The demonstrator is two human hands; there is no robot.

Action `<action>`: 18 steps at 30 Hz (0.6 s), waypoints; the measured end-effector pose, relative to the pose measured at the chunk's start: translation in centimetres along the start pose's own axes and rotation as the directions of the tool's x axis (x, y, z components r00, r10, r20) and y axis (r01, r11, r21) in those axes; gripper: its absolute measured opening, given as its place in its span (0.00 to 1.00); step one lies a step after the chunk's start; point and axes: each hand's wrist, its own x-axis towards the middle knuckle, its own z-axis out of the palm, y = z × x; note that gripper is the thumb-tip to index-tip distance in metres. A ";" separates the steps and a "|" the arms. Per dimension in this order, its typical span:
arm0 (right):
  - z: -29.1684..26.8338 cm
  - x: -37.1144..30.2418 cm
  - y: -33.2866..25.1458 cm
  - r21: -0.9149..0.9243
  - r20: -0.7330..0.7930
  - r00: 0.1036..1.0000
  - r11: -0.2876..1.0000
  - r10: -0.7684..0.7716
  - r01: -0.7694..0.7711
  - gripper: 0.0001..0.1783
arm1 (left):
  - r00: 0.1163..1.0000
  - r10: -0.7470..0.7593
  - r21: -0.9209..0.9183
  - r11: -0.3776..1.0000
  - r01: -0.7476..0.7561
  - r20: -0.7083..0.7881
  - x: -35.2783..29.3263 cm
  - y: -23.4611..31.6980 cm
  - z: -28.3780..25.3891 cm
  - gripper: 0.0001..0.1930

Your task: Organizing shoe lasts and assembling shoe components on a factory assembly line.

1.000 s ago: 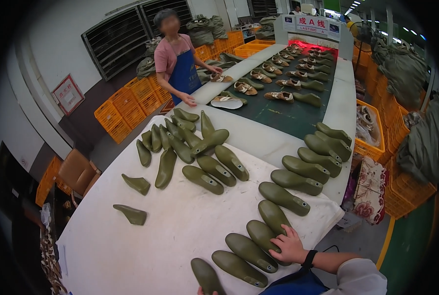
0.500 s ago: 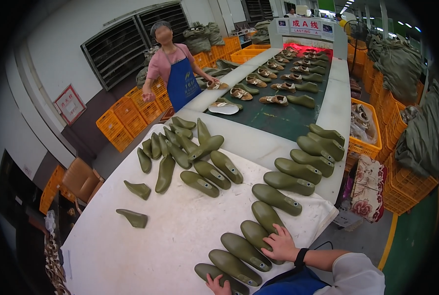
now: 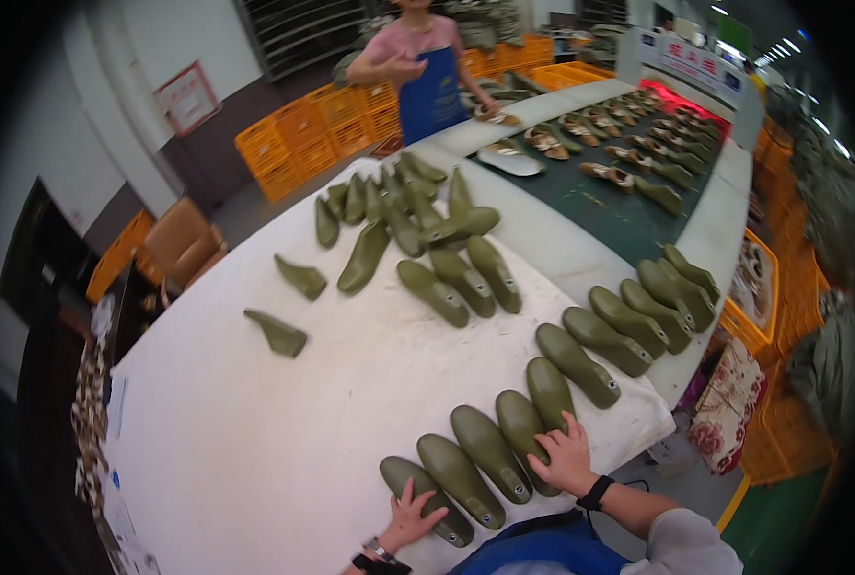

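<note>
Olive-green shoe lasts [image 3: 490, 455] run in a slanting row along my near edge of the white cloth [image 3: 284, 431], and the quick change is at the row's near end: a second ago the leftmost last [image 3: 410, 479] stood apart from its neighbour, and now it lies right beside it, toe pointing away like the next ones. So the gap there is closed and the row reads as continuous from that end. My left hand [image 3: 406, 525], barely in frame a second ago, is now fully visible, fingers spread wide and resting on that last's upper surface, not wrapped around it. My right hand [image 3: 564, 462] stays about where it was, fingers apart and slightly bent over the fourth and fifth lasts from the left; whether it grips either, I can't tell. Heap of lasts [image 3: 399, 216] farther back looks unchanged, and two loose lasts [image 3: 279, 335] lie left of it, apart from each other. View has swung, so the co-worker [image 3: 432, 91] is cut by the top edge, one forearm now bent up across the chest, other hand at a shoe [image 3: 497, 118] beside the green conveyor belt [image 3: 610, 225].
</note>
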 end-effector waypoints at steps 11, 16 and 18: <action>0.4 0.7 -0.2 -0.026 0.067 0.997 0.999 0.023 -0.021 0.20 | 0.744 -0.325 -0.152 0.944 0.292 -0.584 25.4 -20.9 -25.0 0.39; 0.6 1.0 0.1 -0.052 0.094 0.995 0.998 0.028 -0.023 0.20 | 0.427 -0.674 -0.331 0.698 0.635 -0.603 33.4 -25.1 -28.6 0.51; 0.5 1.1 0.1 -0.058 0.104 0.994 0.998 0.038 -0.032 0.20 | 0.373 -0.780 -0.503 0.615 0.607 -0.503 34.2 -25.8 -28.8 0.51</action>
